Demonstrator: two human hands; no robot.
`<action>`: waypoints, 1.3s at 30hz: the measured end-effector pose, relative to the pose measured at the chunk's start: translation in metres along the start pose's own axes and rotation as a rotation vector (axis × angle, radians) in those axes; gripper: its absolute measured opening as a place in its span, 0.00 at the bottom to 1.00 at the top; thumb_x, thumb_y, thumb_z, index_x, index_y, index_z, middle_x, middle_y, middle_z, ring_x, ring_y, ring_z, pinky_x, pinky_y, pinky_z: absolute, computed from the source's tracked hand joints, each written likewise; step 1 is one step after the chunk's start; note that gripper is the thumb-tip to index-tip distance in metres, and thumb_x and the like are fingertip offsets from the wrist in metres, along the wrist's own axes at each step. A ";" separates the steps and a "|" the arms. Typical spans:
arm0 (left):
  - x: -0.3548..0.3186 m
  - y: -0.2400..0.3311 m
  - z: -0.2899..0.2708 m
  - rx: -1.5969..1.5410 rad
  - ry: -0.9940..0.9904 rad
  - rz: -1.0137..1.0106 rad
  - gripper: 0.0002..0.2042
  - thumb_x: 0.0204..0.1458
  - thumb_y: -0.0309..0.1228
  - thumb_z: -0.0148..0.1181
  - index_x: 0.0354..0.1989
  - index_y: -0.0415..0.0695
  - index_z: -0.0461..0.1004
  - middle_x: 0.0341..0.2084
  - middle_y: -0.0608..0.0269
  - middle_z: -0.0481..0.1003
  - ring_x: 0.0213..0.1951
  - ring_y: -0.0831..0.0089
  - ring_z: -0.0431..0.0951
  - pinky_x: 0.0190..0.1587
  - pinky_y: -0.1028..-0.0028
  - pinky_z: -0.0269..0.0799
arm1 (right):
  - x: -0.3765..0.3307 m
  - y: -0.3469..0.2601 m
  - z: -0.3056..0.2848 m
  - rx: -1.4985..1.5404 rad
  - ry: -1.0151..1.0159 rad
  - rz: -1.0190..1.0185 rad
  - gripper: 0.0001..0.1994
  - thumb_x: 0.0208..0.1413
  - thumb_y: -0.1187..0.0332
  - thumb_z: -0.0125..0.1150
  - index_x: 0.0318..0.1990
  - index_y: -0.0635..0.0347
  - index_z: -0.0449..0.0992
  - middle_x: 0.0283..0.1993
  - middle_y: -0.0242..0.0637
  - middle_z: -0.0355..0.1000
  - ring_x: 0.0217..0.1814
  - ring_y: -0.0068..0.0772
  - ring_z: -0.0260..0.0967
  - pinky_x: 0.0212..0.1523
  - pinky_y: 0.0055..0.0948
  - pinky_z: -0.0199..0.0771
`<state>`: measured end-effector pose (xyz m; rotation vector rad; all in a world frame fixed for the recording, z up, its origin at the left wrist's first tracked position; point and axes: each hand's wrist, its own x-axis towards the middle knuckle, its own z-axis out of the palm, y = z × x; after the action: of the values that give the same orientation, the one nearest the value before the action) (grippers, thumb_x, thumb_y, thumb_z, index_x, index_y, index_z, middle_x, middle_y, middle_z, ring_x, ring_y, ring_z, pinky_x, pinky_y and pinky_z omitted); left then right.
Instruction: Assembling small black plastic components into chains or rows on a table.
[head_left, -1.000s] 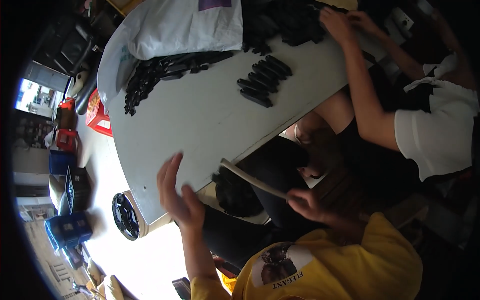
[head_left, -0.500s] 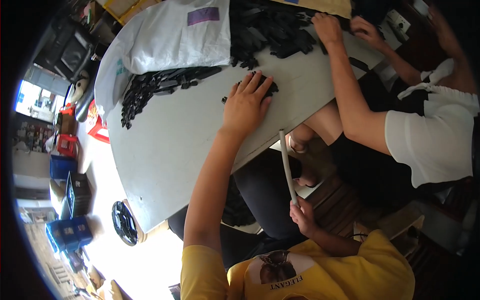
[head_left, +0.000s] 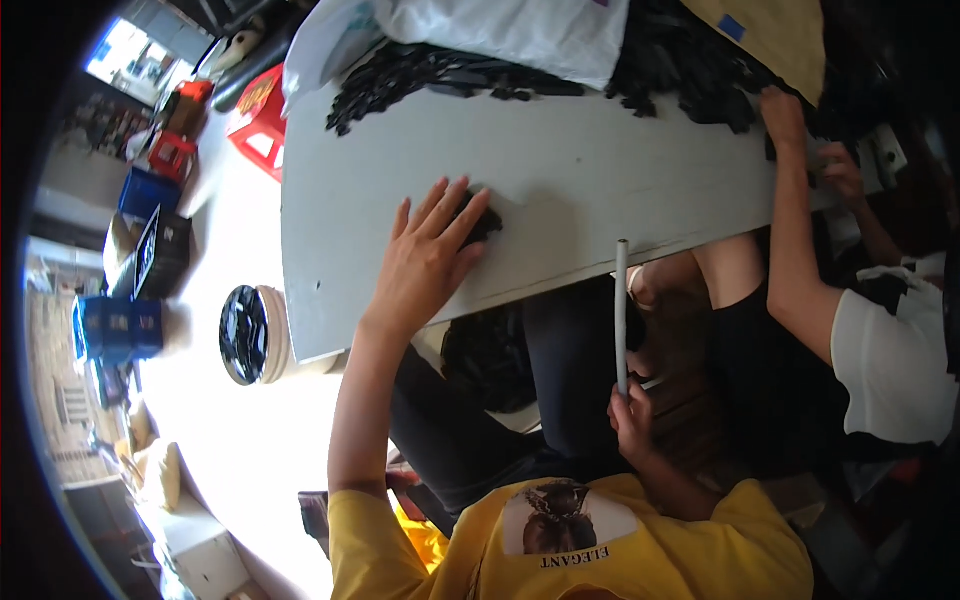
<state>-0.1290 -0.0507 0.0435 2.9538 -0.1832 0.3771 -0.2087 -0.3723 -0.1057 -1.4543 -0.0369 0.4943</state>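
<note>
1 black printed word (head_left: 575, 557) on yellow shirt (head_left: 690, 545).

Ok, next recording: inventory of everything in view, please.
Table: 1, pale grey, centre.
Bag: 1, white, table's far side.
Parts: many, black, beside bag and mid-table.
Sack: 1, tan, top right.
Rod: 1, grey, right of centre.
Bucket: 1, beige, floor left.
Stool: at least 1, red, upper left.
Boxes: at least 2, blue, far left.
Co-worker: 1, white top, right.
Clutter: uncountable, mixed, left edge.
Shirt: 1, yellow, bottom.
Left grip: 1, bare, over mid-table parts.
Right grip: 1, bare, holding rod.
</note>
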 end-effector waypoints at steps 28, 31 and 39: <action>-0.039 -0.014 0.030 -0.332 0.216 -0.343 0.37 0.47 0.38 0.66 0.66 0.45 0.55 0.63 0.40 0.53 0.62 0.44 0.58 0.62 0.58 0.59 | 0.000 -0.004 0.000 -0.096 -0.010 -0.074 0.04 0.60 0.67 0.52 0.39 0.56 0.69 0.23 0.19 0.57 0.21 0.07 0.50 0.18 0.11 0.46; -0.031 -0.015 0.035 -0.316 0.211 -0.307 0.34 0.47 0.35 0.65 0.64 0.46 0.59 0.63 0.44 0.56 0.61 0.47 0.60 0.61 0.59 0.60 | 0.013 -0.044 0.010 -0.230 -0.090 -0.093 0.06 0.61 0.69 0.50 0.42 0.58 0.70 0.24 0.19 0.58 0.21 0.08 0.51 0.19 0.11 0.49; -0.031 -0.011 0.035 -0.180 0.260 -0.225 0.27 0.50 0.34 0.61 0.61 0.48 0.65 0.63 0.54 0.60 0.64 0.54 0.59 0.64 0.56 0.55 | 0.104 -0.155 0.072 -0.952 -0.140 -0.759 0.25 0.60 0.76 0.48 0.66 0.53 0.59 0.28 0.39 0.69 0.27 0.32 0.70 0.30 0.31 0.71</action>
<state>-0.1489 -0.0432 0.0007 2.6782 0.1385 0.6665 -0.0918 -0.2750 0.0240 -2.1490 -1.0119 -0.0959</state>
